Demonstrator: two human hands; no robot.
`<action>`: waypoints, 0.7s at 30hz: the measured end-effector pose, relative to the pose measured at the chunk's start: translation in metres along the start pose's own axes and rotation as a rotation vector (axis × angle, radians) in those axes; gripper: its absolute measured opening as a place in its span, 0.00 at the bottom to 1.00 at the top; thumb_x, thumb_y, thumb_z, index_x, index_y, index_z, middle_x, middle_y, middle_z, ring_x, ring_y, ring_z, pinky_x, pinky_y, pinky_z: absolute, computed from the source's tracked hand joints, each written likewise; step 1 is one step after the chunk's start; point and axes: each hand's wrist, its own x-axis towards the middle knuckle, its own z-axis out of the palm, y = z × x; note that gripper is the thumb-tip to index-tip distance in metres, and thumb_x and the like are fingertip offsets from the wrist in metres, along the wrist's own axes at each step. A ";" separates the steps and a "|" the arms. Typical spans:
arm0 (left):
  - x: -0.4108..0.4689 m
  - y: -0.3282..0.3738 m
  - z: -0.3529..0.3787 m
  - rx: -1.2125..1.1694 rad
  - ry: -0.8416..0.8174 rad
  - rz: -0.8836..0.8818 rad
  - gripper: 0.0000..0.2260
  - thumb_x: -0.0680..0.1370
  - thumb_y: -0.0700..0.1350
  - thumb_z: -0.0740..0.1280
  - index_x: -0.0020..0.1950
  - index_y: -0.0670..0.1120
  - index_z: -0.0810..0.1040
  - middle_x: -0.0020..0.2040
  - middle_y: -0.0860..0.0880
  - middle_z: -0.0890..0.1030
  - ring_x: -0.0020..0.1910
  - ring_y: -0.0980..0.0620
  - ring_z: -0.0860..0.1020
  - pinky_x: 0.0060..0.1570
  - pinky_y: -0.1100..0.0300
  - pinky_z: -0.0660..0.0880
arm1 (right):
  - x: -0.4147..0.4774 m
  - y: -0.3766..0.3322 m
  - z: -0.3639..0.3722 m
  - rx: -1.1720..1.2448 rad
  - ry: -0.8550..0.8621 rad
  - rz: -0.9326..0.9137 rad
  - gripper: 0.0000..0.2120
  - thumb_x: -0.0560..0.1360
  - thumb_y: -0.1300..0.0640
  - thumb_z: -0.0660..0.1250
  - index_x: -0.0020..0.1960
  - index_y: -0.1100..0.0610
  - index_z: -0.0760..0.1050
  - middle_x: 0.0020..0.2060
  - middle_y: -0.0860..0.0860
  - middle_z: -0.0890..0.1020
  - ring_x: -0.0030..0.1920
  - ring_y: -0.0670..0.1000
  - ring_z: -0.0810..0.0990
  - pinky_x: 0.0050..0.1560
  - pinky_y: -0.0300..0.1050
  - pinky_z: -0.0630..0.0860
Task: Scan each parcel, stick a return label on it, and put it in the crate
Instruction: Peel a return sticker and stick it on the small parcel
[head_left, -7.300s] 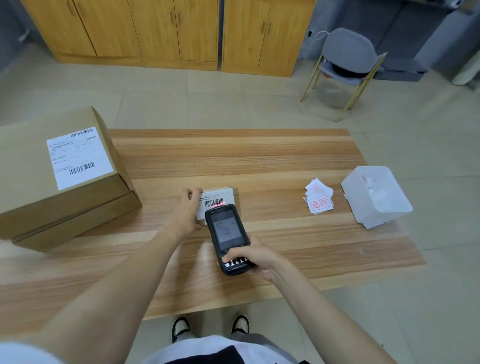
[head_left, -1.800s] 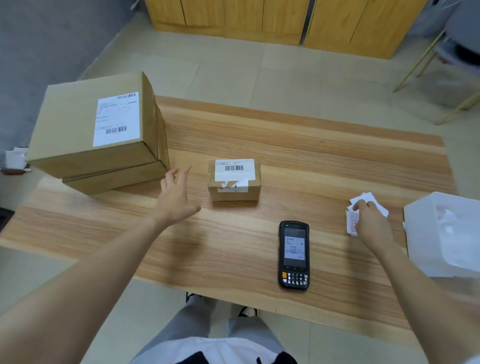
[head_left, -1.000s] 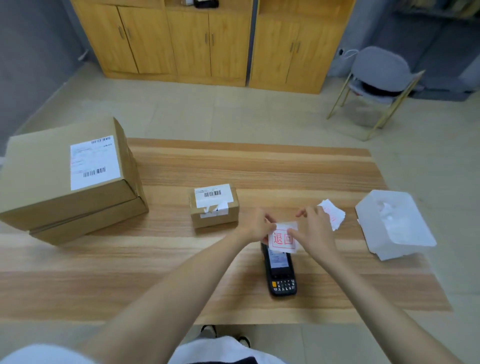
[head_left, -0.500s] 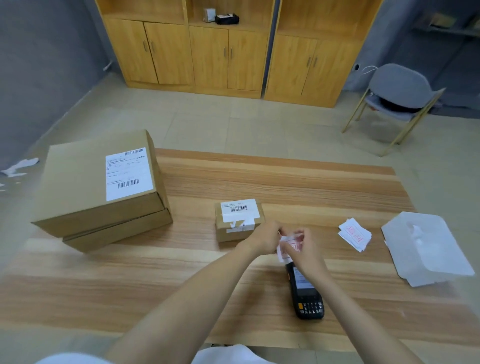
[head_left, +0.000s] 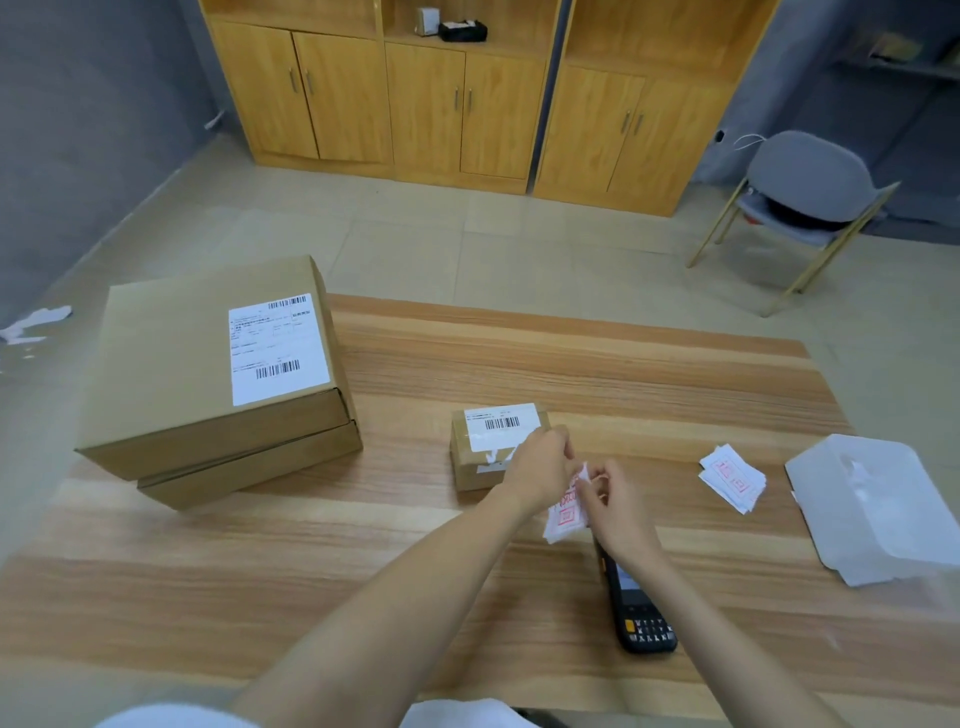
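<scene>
Both the left hand (head_left: 537, 475) and the right hand (head_left: 615, 506) pinch the return label (head_left: 565, 512) at center frame; it seems thin, floppy paper, best held by its edges.

The label stack (head_left: 732, 478) shows red boxed characters, seemingly 退回. The shipping label (head_left: 278, 348) on the large box (head_left: 166, 374) and the small parcel (head_left: 470, 470) carry barcodes. Their finer print is illegible.

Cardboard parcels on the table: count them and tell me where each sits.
3. A large parcel sits at the left end of the table, stacked on a flatter parcel; a small parcel sits mid-table, just beyond the left hand. More could hide behind the stack.
</scene>
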 end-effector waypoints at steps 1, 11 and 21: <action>0.001 -0.001 0.002 -0.022 -0.002 -0.003 0.06 0.77 0.42 0.64 0.51 0.42 0.72 0.51 0.44 0.70 0.52 0.43 0.73 0.51 0.53 0.69 | 0.000 0.000 0.001 0.084 -0.006 0.040 0.02 0.78 0.61 0.61 0.47 0.60 0.70 0.38 0.54 0.78 0.38 0.52 0.78 0.36 0.43 0.70; 0.009 0.012 0.012 -0.046 -0.096 0.064 0.08 0.78 0.40 0.61 0.54 0.38 0.74 0.57 0.39 0.76 0.56 0.42 0.74 0.55 0.52 0.71 | 0.014 0.002 -0.019 0.609 -0.010 0.333 0.10 0.71 0.70 0.67 0.49 0.60 0.74 0.45 0.56 0.81 0.47 0.52 0.81 0.51 0.44 0.78; 0.019 0.036 0.038 -0.062 -0.071 0.041 0.09 0.79 0.41 0.61 0.56 0.38 0.74 0.58 0.41 0.75 0.55 0.44 0.75 0.58 0.54 0.71 | 0.036 0.027 -0.050 0.743 -0.038 0.391 0.07 0.77 0.60 0.66 0.51 0.63 0.77 0.48 0.55 0.84 0.47 0.48 0.83 0.42 0.34 0.80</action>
